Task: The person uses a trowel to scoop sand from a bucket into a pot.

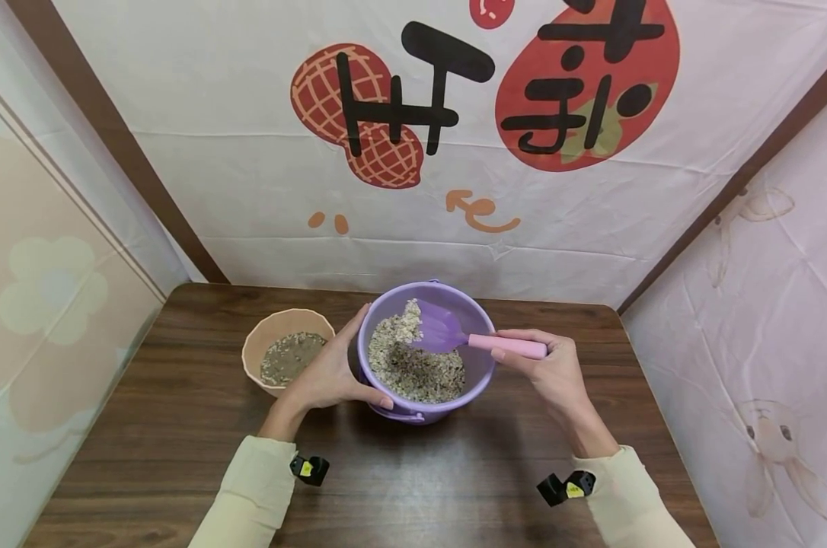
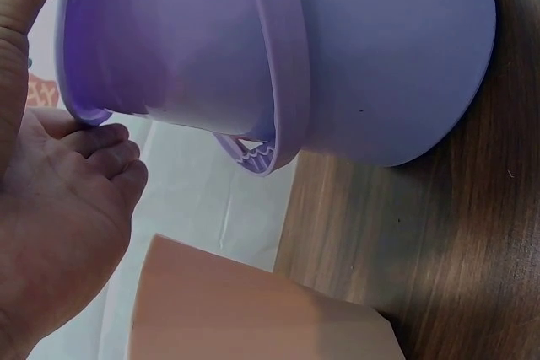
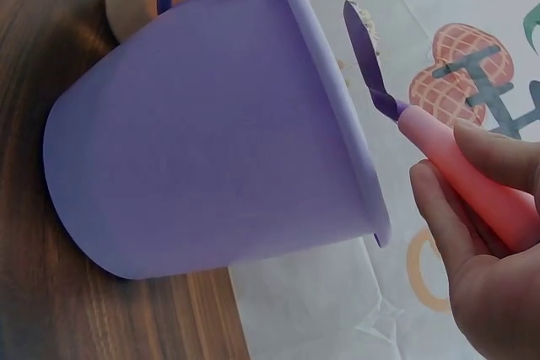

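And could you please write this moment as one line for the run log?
left hand: holds purple bucket | right hand: grips pink-handled scoop | scoop: above bucket, pale flakes on tip | peach bowl: left of bucket

Left grip (image 1: 327, 376) thumb-spread, perhaps lightly curled; right grip (image 1: 553, 371) pinching.
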A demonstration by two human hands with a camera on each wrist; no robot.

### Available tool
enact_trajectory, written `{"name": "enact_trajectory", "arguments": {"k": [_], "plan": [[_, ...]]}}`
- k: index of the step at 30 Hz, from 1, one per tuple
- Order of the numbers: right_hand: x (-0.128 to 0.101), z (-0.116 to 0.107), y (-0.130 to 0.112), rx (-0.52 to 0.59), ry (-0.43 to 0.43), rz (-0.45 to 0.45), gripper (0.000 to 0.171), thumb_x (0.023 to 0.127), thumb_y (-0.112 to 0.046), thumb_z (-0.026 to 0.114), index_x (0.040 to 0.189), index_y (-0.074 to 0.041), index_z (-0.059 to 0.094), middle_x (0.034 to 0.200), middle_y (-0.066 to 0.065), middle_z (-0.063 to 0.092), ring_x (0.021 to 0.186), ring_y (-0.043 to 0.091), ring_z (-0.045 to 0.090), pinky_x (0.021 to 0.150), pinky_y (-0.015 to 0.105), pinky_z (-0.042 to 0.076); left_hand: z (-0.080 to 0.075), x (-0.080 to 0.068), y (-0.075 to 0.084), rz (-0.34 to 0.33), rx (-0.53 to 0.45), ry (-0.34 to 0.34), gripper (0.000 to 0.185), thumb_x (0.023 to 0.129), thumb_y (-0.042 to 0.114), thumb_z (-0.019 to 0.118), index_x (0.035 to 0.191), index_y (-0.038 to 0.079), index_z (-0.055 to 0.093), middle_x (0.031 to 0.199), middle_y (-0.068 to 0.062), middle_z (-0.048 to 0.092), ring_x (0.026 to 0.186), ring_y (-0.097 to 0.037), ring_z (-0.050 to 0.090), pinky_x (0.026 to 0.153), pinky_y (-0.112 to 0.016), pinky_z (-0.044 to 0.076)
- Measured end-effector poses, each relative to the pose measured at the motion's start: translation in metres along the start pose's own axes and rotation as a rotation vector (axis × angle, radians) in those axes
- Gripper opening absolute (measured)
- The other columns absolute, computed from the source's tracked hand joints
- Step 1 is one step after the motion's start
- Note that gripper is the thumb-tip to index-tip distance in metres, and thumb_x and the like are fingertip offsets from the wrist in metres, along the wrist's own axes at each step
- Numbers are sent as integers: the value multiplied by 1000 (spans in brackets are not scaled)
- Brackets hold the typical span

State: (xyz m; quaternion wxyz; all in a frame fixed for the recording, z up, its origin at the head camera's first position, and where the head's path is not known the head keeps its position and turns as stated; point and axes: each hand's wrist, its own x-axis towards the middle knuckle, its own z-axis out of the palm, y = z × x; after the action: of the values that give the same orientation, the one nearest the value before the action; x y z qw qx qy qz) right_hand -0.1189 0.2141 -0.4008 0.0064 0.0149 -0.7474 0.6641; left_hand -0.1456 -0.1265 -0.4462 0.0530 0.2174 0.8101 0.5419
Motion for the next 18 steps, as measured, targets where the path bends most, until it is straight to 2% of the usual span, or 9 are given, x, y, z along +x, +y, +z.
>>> {"name": "enact_trajectory", "arguments": {"k": [11,18], "plan": [[-6,-5,2,-12,29,-5,42,79,-11,89,115,5,74,102,9,77,96,20,73,77,29,59,1,0,-1,1,7,1,150,48,35,105,164,14,12,166,-13,21,150,-32,24,121,-56,17],[-5,-5,2,6,20,-10,43,79,-11,89,115,5,74,104,11,77,96,22,73,77,30,59,-8,-13,4,-64,158,41,149,51,50,101,165,23,9,167,-14,19,150,-37,22,118,-60,23]]}}
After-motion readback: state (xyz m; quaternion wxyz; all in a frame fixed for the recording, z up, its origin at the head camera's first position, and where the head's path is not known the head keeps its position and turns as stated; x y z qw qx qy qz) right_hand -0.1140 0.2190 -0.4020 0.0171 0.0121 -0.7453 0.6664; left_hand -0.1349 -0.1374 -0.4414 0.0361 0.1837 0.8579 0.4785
